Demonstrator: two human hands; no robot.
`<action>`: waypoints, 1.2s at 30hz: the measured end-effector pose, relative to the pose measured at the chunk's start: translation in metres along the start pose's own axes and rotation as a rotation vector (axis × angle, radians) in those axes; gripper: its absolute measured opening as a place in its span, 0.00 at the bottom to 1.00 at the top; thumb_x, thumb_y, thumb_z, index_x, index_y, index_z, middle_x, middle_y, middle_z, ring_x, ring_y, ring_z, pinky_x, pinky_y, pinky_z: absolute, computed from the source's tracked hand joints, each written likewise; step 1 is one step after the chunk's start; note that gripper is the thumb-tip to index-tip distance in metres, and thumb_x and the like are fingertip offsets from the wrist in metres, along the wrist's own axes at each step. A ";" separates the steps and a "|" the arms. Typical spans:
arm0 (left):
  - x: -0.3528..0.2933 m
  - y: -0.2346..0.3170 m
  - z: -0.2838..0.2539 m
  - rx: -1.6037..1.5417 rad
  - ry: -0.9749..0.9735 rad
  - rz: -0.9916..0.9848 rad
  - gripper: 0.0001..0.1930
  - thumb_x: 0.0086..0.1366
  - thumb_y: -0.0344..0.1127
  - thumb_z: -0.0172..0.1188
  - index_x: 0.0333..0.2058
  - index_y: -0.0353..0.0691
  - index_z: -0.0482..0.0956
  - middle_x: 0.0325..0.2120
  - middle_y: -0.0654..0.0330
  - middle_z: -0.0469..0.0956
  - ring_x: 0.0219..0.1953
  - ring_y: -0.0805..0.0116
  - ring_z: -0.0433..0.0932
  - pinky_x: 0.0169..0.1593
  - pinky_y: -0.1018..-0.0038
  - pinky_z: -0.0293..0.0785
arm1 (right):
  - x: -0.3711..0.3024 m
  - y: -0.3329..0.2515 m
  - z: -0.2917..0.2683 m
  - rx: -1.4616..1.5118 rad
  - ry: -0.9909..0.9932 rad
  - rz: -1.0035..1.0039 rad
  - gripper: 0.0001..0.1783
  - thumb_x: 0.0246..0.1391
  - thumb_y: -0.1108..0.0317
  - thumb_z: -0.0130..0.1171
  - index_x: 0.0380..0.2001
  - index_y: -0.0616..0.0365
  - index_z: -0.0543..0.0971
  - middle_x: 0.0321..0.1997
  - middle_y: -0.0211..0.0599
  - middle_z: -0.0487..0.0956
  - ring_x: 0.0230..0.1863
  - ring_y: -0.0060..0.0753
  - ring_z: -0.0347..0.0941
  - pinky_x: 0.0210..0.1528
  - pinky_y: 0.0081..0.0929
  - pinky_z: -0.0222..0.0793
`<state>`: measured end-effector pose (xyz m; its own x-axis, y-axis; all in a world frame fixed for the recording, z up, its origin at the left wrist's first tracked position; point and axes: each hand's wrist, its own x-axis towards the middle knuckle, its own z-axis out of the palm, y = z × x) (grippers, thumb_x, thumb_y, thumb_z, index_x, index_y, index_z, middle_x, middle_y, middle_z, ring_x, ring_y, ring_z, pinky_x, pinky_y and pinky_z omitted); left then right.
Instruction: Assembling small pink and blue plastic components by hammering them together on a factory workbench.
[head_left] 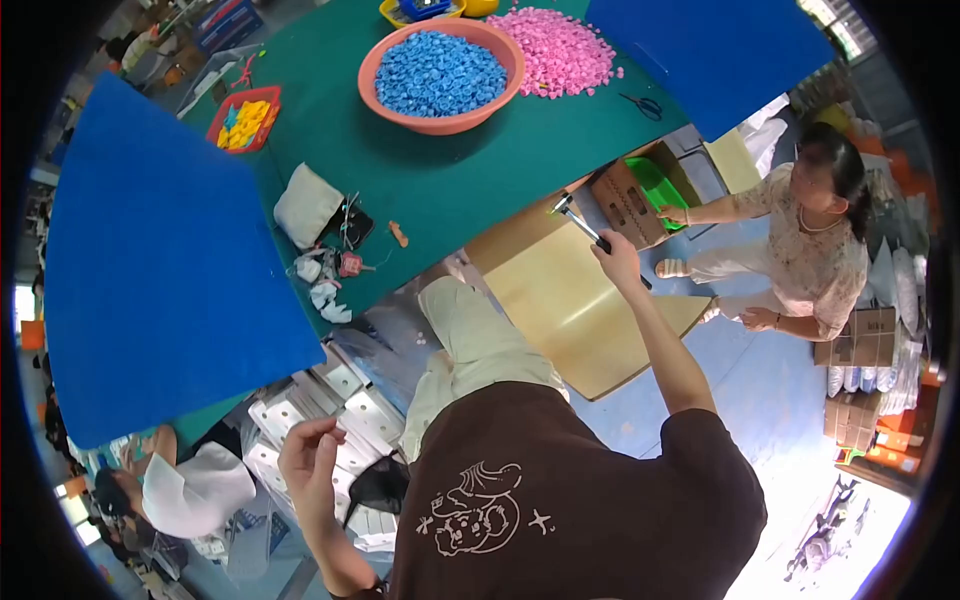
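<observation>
My right hand (620,262) is closed around the black grip of a hammer (580,220) with a silver shaft. The small metal head points away from me, over the far right edge of a tan, smooth-topped panel (545,300). My left hand (310,465) is raised at the lower left beside my body. Its fingers are loosely bent, with a gap to the thumb, and nothing shows in them. Below it lie stacked white boxes (375,420) and a black bag-like item (380,487).
A green table (400,190) bears a pink basin (440,125) of blue pieces, a pink heap (565,55), scissors (645,105), a red basket (217,132) and a cloth pouch (307,205). Blue boards (180,270) flank it. A person (815,235) at right touches a green tray (655,187) in a carton.
</observation>
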<state>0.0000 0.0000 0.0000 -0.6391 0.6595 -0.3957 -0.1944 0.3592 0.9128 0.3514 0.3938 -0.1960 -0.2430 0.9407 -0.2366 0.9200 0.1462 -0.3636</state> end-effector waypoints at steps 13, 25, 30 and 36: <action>0.045 -0.057 0.059 -0.262 1.026 -0.165 0.15 0.69 0.38 0.52 0.48 0.34 0.71 0.32 0.64 0.68 0.34 0.77 0.66 0.40 0.80 0.64 | 0.198 -0.035 0.000 -0.090 -0.022 -0.490 0.15 0.48 0.66 0.62 0.41 0.53 0.77 0.36 0.40 0.75 0.44 0.46 0.73 0.43 0.38 0.70; 0.145 -0.065 0.281 -0.447 1.175 -0.522 0.24 0.68 0.48 0.53 0.51 0.33 0.68 0.35 0.58 0.73 0.36 0.67 0.71 0.43 0.73 0.68 | 0.368 -0.049 0.016 -0.243 -0.555 -0.881 0.15 0.43 0.73 0.63 0.38 0.55 0.77 0.39 0.37 0.73 0.42 0.43 0.71 0.42 0.35 0.71; 0.164 -0.123 0.369 -0.600 1.445 -0.648 0.19 0.67 0.43 0.55 0.49 0.35 0.71 0.35 0.58 0.72 0.35 0.66 0.70 0.40 0.72 0.70 | 0.395 -0.032 0.044 -0.145 -0.473 -0.954 0.16 0.43 0.73 0.64 0.39 0.56 0.78 0.37 0.37 0.72 0.40 0.42 0.70 0.41 0.36 0.70; 0.157 -0.190 0.444 -0.647 1.534 -0.617 0.20 0.65 0.45 0.57 0.47 0.34 0.72 0.34 0.58 0.72 0.34 0.66 0.70 0.40 0.72 0.70 | 0.422 -0.013 0.064 -0.043 -0.421 -1.017 0.17 0.41 0.74 0.66 0.39 0.56 0.79 0.37 0.37 0.73 0.39 0.43 0.68 0.44 0.36 0.66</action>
<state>0.2671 0.3289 -0.2803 -0.3484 -0.7448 -0.5690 -0.6448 -0.2501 0.7222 0.2173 0.7693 -0.3493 -0.9709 0.1970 -0.1360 0.2393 0.8117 -0.5328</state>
